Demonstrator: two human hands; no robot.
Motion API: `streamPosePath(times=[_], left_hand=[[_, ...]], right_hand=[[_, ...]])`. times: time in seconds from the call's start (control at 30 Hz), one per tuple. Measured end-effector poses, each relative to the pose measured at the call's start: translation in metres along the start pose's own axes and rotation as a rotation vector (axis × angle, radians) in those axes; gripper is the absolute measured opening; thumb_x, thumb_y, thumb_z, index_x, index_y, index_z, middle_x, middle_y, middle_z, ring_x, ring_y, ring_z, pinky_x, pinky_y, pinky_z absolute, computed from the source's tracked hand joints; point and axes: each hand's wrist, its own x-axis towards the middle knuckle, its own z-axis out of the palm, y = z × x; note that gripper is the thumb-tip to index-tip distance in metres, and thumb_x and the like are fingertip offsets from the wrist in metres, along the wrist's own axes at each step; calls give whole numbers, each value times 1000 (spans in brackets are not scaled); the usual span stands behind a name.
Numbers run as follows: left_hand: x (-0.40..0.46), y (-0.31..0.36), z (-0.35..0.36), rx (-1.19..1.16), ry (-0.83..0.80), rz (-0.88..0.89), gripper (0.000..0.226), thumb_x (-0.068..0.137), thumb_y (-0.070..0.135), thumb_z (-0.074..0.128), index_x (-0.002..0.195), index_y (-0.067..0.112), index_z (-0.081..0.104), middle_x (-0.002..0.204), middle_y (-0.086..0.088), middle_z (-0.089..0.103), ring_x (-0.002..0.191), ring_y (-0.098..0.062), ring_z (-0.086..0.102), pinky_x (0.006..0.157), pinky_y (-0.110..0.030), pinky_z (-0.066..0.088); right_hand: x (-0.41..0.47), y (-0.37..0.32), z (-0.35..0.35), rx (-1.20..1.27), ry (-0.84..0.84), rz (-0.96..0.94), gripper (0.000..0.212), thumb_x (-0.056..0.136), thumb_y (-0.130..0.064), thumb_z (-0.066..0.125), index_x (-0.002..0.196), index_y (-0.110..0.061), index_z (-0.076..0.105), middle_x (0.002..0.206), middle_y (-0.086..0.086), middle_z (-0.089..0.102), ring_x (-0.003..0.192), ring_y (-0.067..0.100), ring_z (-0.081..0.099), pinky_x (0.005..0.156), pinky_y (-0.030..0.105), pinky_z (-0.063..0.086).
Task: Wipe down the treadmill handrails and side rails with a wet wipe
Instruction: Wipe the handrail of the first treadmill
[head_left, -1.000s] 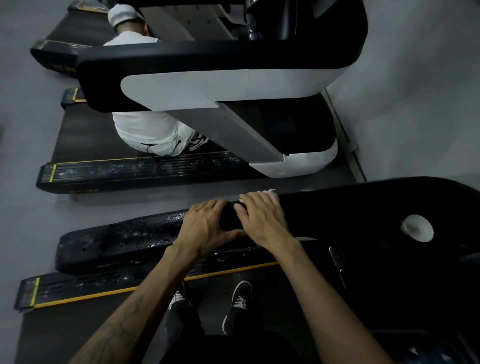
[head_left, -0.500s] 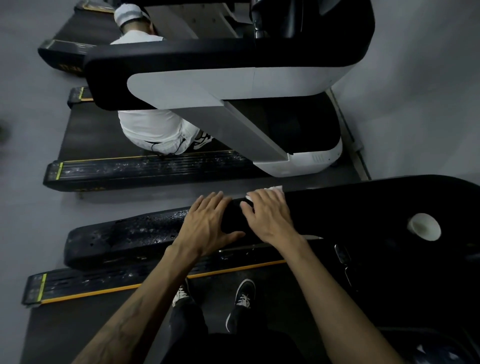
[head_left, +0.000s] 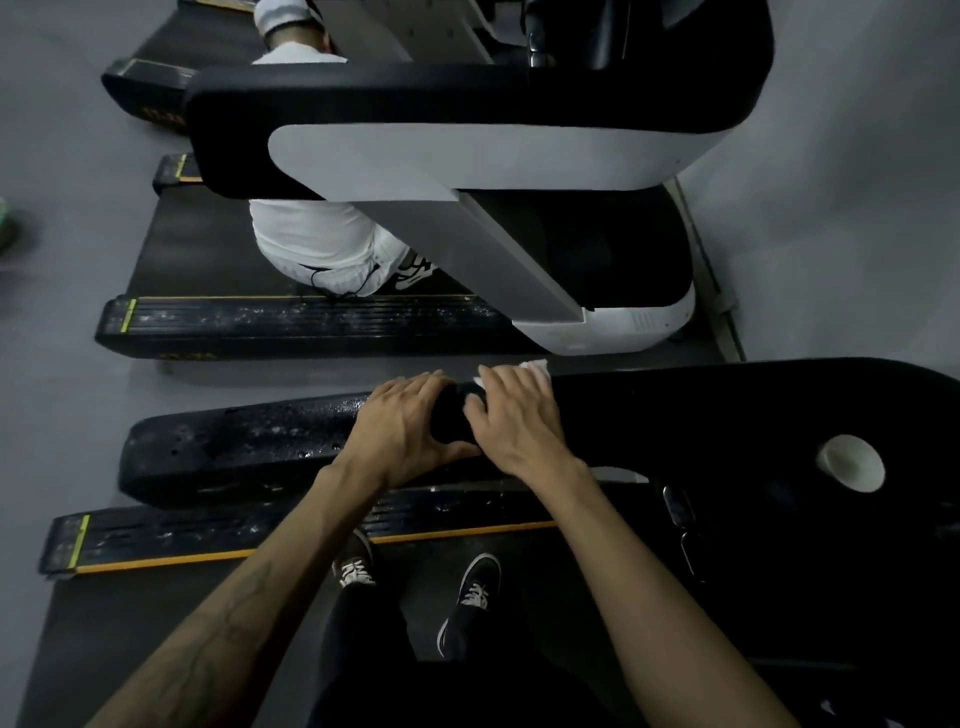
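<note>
1. The left hand (head_left: 410, 431) lies over the top of the black handrail (head_left: 249, 441), its fingers close together and curved over the far edge, the thumb wrapped round the near side, so it grips the rail.
2. The right hand (head_left: 511, 421) sits just beside it, thumbs nearly meeting, fingers slightly spread and bent down onto the rail; a white wet wipe (head_left: 535, 368) is pressed beneath them.
3. Only a crumpled corner of the wipe shows, poking out past the fingertips on the far side, plus a sliver between two fingers; the rest is covered by the hand.
4. Left of the left hand's fingers the handrail glistens with scattered wet specks and streaks.
5. Below the wrists runs the side rail (head_left: 218, 540), ribbed, black, speckled, with an orange stripe along its near edge.
6. Right of the right hand the rail widens into a dark console too dim to read, holding a white cup (head_left: 852, 465).
7. Beyond the fingertips, a neighbouring treadmill (head_left: 467, 140) hides most of a crouching person in white (head_left: 311, 239).
</note>
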Motion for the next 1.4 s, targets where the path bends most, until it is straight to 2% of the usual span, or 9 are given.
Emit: streamPosePath(times=[0.1,0.23,0.47,0.6,0.7,0.77,0.93,1.2,1.4], left_hand=[[-1,1,-1,-27,8,-7,84,70,76,51,122,11,63,112,-6,72,100,-29,69,91,-40,51],[-3,-3,5,-9,-21,-16,91,70,77,68,134,13,59,134,-6,66,124,-24,62,112,-41,39],[-2,-8,1,10,-116,9,98,77,66,75,155,18,39,164,-6,36,152,-19,31,126,-37,16],[-10,-19,-5,91,-150,-22,101,84,68,66,162,22,22,170,-6,18,158,-19,14,128,-39,8],[-13,-21,-8,104,-156,-42,103,84,68,67,162,19,22,170,-5,22,157,-17,17,127,-37,9],[-12,-21,-9,104,-130,-35,103,82,68,70,161,18,27,168,-5,27,155,-18,23,126,-36,12],[-15,-22,-9,74,-112,-23,102,81,65,74,159,16,32,165,-7,33,153,-21,29,125,-38,17],[-15,-27,-6,63,-79,-8,101,79,68,73,158,16,36,163,-5,37,152,-19,32,123,-37,20],[-15,-28,-5,56,-65,-9,101,79,68,73,158,18,35,164,-4,35,152,-18,30,124,-35,19]], right_hand=[[-7,-4,5,29,25,-130,65,95,-41,28,146,-7,51,143,8,57,137,26,45,124,41,14],[-39,25,9,20,68,-254,67,95,-33,32,158,-10,35,163,7,35,153,21,25,128,45,10],[-24,-3,18,39,157,13,67,96,-41,30,149,-4,48,154,14,48,149,29,35,128,46,10],[-34,-10,24,9,171,-145,64,96,-33,37,155,-7,41,161,9,39,153,24,26,128,40,3],[-57,10,28,-19,200,-230,65,99,-29,42,159,-9,31,168,8,23,157,23,15,128,44,10],[-63,17,31,-41,243,-145,65,103,-35,38,160,-8,27,170,8,19,158,23,12,128,45,11],[-33,-16,40,-18,301,130,66,105,-47,31,154,-3,39,163,15,34,155,28,23,128,46,12],[-68,-5,46,-86,275,-120,63,106,-39,35,161,-10,24,170,8,17,158,22,11,127,47,14],[-48,-19,51,-60,379,141,67,109,-48,23,159,-4,30,167,14,24,157,27,16,127,48,13]])
